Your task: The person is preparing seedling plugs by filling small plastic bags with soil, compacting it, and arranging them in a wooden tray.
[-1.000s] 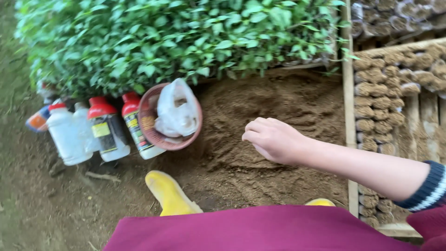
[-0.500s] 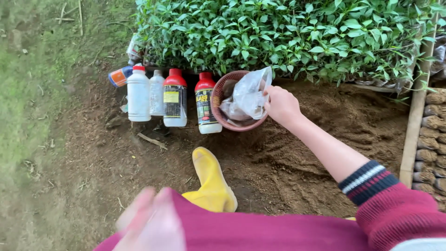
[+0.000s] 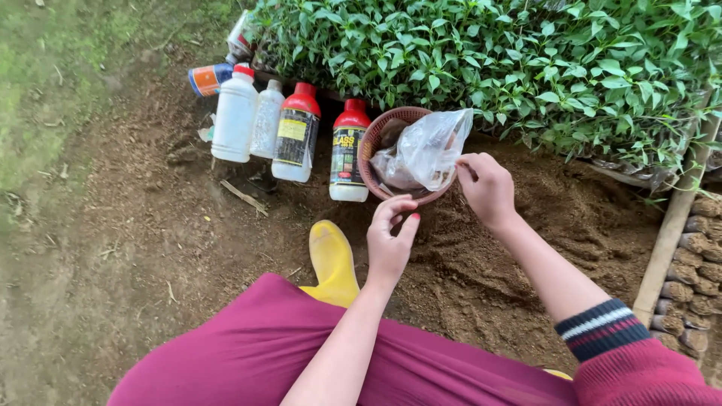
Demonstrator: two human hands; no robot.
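A reddish-brown woven basket [image 3: 374, 139] stands tilted on the soil against the seedlings, with a clear plastic bag [image 3: 426, 153] in it. My right hand [image 3: 487, 188] pinches the bag's right edge at the basket's rim. My left hand [image 3: 391, 239] hovers just below the basket with fingers spread and curled, holding nothing. A yellow rubber boot [image 3: 333, 261] pokes out from under my magenta skirt [image 3: 301, 353].
Several plastic bottles stand left of the basket: a white one [image 3: 235, 113], a clear one [image 3: 266, 119] and two red-capped ones [image 3: 296, 133]. A dense bed of green seedlings [image 3: 511, 60] fills the top. Soil-filled seedling plugs [image 3: 696, 256] sit behind a wooden edge [image 3: 673, 225] at right.
The view has swung left and settled on the basket. My right hand reached from the bare soil to the bag and took hold of it. My left hand has come up beneath the basket.
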